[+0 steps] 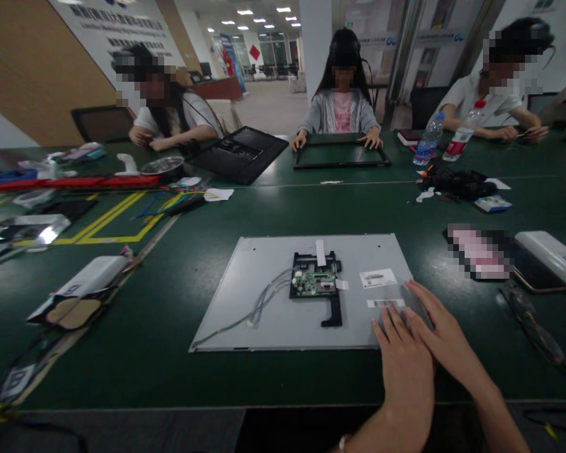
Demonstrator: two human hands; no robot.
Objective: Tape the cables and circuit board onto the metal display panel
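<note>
A flat grey metal panel (245,277) lies on the green table. At its middle sit a black plastic bracket (332,311) and a green circuit board (314,283), with thin grey cables (264,299) running to the panel's lower left corner. Two white labels are on its right part. My left hand (403,346) rests on the panel's lower right corner, fingers stretched out beside the barcode label (385,303). Just right of it, partly behind it, my right hand (438,327) lies along the panel's right edge with fingers extended. Neither hand holds anything.
Across the table, a person's hands touch a black frame (342,165); a black cover (245,154) lies left of it. Bottles (463,132), a phone (540,264), a white device (551,255) and glasses (531,321) are at right. A white-and-black pack (82,286) sits left.
</note>
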